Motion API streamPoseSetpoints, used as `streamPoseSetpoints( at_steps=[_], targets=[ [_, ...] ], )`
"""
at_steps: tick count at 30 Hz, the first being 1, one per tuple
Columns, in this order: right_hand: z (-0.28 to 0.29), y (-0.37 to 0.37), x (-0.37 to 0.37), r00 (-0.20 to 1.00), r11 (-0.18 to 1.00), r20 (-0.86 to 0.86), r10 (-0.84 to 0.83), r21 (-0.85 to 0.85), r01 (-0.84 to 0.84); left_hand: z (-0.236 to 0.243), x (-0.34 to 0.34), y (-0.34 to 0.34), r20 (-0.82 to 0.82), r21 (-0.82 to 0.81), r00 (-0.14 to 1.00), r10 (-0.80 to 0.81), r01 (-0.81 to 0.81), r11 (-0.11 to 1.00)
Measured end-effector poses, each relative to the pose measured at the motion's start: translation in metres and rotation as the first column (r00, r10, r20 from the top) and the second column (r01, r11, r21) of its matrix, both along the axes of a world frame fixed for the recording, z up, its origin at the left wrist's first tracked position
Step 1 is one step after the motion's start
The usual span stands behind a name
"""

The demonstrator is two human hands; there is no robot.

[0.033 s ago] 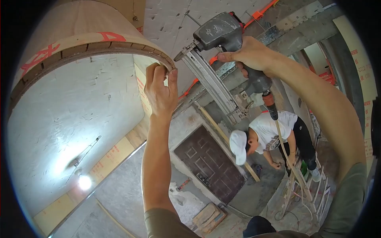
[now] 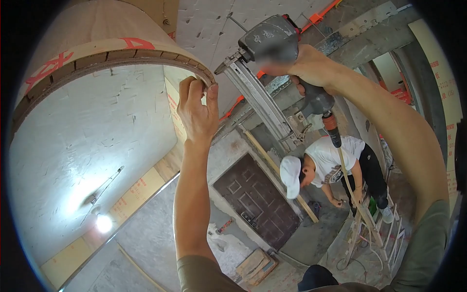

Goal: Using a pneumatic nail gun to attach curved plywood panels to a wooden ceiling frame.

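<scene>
Overhead on the left curves a wooden panel [image 2: 104, 59] with a layered, slotted edge and red markings. At its right end my left hand [image 2: 197, 114] pinches the edge between thumb and fingers. My right hand [image 2: 314, 70] is wrapped round the grip of a grey nail gun [image 2: 267, 39]; part of that hand is blurred. The gun's nose lies close to the panel's end, just above my left fingertips; whether they touch I cannot tell. Its long metal magazine [image 2: 262, 100] slants down to the right. From the handle's orange-and-black coupler [image 2: 332, 129] hangs a yellowish air hose [image 2: 344, 163].
Below on the right, a co-worker [image 2: 335, 153] in a white cap and shirt bends over beside a ladder [image 2: 391, 233]. A dark panelled door [image 2: 258, 199], a lit bulb [image 2: 104, 223] and a stack of boards [image 2: 256, 266] are lower down. Orange strapping [image 2: 318, 17] runs overhead.
The co-worker's capped head has shifted slightly left. My hands, the nail gun and the panel look almost unmoved.
</scene>
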State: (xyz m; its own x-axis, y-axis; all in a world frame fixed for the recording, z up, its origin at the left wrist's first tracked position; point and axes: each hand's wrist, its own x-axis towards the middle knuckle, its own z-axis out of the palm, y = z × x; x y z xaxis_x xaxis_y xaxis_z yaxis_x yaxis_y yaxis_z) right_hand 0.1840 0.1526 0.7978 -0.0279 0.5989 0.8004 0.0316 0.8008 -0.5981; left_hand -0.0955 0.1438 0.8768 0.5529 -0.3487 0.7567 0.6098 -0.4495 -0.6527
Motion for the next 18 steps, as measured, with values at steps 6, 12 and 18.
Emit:
streamPoseSetpoints(
  at_steps=[6,12,18],
  targets=[
    [-0.005,0.0,-0.006,0.993,0.993,-0.002,0.116,-0.004,-0.116,-0.003,0.003,-0.006,0.011,0.008,1.0,-0.006,0.006,1.0],
    [-0.008,0.008,-0.008,0.986,0.987,-0.043,0.162,-0.005,-0.162,-0.004,0.006,-0.003,0.021,0.006,1.0,0.023,-0.023,1.0],
    [-0.008,0.01,-0.008,0.985,0.986,-0.037,0.169,0.0,-0.169,-0.001,-0.01,0.008,-0.002,0.032,1.0,-0.002,0.002,0.999]
  ],
)
